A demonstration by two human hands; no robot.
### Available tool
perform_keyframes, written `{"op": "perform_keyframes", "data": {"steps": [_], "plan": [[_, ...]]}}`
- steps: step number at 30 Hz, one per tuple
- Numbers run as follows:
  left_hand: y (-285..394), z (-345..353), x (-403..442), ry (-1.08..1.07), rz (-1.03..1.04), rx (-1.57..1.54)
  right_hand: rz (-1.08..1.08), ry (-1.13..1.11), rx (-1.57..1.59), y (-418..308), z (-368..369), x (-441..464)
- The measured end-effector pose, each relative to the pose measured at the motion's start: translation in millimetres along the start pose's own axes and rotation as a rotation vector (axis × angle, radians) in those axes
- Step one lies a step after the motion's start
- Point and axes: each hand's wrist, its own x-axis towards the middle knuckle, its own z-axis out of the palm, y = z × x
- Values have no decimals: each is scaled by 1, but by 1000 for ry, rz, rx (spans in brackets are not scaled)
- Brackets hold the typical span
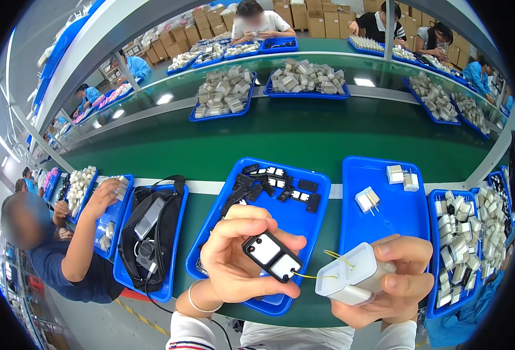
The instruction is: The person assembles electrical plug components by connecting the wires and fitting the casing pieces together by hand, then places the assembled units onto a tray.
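Between thumb and fingers, my left hand (240,251) grips a small black plastic cover (272,256) with two white pads on its face. My right hand (386,280) holds a white charger housing (351,271), its open end turned toward the cover. Two thin yellow-green wires (304,276) come out of the housing; one reaches the cover's edge, the other sticks up free. Below my left hand lies a blue tray (316,204) with several black covers (257,186). Behind my right hand, another blue tray (357,175) carries several white chargers (367,200) with metal prongs.
To the left, a blue tray (177,233) holds a black bag (146,227) with a cable. A co-worker (76,256) sits beyond it, reaching into trays. Heaped charger housings (459,251) fill trays on the right. A green conveyor belt (269,137) and metal posts (494,154) lie ahead.
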Motion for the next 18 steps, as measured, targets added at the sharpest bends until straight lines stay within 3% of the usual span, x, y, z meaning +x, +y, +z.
{"op": "perform_keyframes", "data": {"steps": [18], "plan": [[1,-1,1,4,10,31,40,20,-81,-5,2,0]]}}
